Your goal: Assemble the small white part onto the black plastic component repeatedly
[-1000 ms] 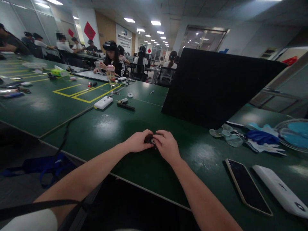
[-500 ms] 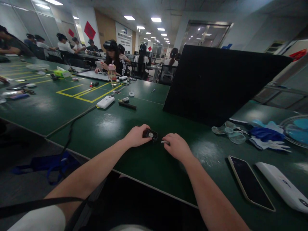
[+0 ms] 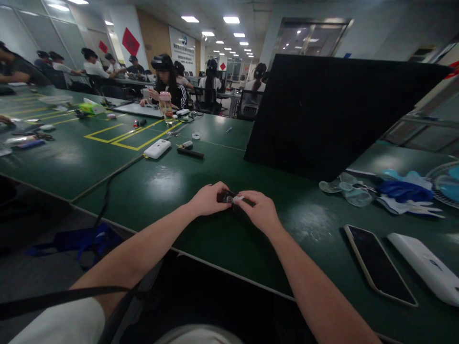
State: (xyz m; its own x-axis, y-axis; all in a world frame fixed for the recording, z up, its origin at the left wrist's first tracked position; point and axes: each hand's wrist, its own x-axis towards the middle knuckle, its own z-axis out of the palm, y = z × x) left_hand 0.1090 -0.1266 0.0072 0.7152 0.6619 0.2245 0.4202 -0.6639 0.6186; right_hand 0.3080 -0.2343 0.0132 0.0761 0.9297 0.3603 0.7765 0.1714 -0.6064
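My left hand (image 3: 208,199) is closed around a small black part (image 3: 225,196) with a round metal centre, held just above the green table (image 3: 161,186). My right hand (image 3: 260,210) pinches a small silvery piece (image 3: 238,198) and holds it against the black part's right side. Both hands meet in the middle of the view, near the table's front edge.
A black board (image 3: 322,114) leans upright behind my hands. To the right lie a phone (image 3: 378,270), a white device (image 3: 426,274), blue gloves (image 3: 405,193) and clear plastic pieces (image 3: 344,188). Another white device (image 3: 157,149) and a black bar (image 3: 190,153) sit further back. Several people sit at far tables.
My hands were together, then my right hand drew away to the right with the small silvery piece, and now it has come back against the black part.
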